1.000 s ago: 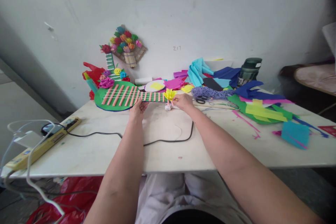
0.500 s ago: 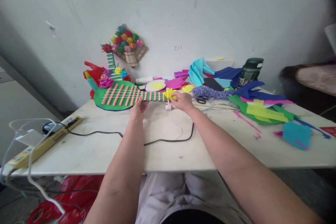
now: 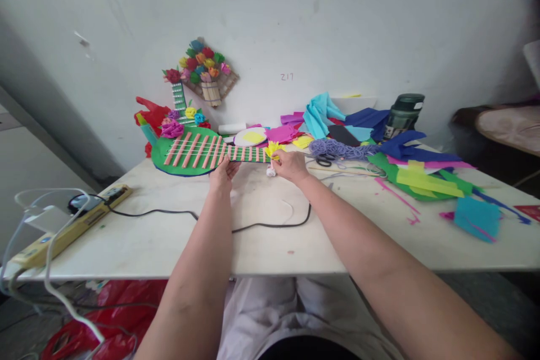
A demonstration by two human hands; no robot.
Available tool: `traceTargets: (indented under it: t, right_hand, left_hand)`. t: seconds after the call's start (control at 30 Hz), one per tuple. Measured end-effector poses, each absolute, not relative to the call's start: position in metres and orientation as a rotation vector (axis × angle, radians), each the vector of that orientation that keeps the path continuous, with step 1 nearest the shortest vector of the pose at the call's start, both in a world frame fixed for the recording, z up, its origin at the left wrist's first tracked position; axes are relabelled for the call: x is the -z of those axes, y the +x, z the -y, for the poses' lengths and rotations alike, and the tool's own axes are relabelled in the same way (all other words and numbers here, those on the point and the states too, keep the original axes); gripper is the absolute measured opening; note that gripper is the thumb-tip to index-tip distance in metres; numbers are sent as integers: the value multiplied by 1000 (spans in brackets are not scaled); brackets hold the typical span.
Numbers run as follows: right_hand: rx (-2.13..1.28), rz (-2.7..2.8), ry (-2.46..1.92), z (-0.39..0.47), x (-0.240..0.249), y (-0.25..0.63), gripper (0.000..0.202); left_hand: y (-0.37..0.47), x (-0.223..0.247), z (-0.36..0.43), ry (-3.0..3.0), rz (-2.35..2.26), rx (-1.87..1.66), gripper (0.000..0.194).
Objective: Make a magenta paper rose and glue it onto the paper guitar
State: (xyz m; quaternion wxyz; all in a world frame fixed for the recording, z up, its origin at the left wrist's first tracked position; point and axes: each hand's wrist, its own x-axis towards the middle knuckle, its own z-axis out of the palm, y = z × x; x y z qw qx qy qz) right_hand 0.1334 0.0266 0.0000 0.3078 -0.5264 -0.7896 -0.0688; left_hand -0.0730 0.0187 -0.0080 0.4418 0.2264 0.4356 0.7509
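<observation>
A green craft guitar with pink sticks across its body and neck is held up over the table. My left hand is closed around the lower edge where the neck meets the body. At the neck's right end my right hand pinches a yellow paper flower, which touches the neck. A small whitish-pink piece shows just below the flower. Behind the guitar's body are coloured paper roses and a second, smaller green craft guitar.
Purple yarn, black scissors and coloured paper sheets lie to the right, with a dark green bottle behind. A black cable crosses the table. At left lies a power strip. A flower-basket craft leans on the wall.
My right hand has shifted very slightly at the yellow flower, its fingers a little lower against the neck's end. The left hand keeps its hold on the guitar.
</observation>
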Motion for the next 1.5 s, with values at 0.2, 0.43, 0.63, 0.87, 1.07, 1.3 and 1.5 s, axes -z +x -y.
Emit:
traceTargets:
  t: [0.2,0.43,0.63,0.87,1.07,1.3,1.5]
  right_hand:
    - [201,2079,-1486,-28,1,134,32]
    - [248,2127,-1523,-30,4,133,32]
    - [273,2149,-1536,-29,4,132,31]
    - [274,2155,-1550,-29,5,130,32]
    - [244,2180,-1582,-28,3,131,34]
    - [204,2257,-1562,-27,-3,132,33]
    - [213,2255,-1560,-28,0,131,34]
  left_hand:
    - [-72,8,-18,577,-1060,-1866,10]
    - [-69,8,-18,593,-1071,-1855,9]
    - [-67,8,-18,589,-1085,-1854,12]
    - [-66,6,-17,599,-1066,-1853,9]
    - [-66,8,-18,593,-1068,-1849,8]
    - [-69,10,-20,581,-1073,-1851,13]
    - [-67,8,-17,574,-1064,-1853,10]
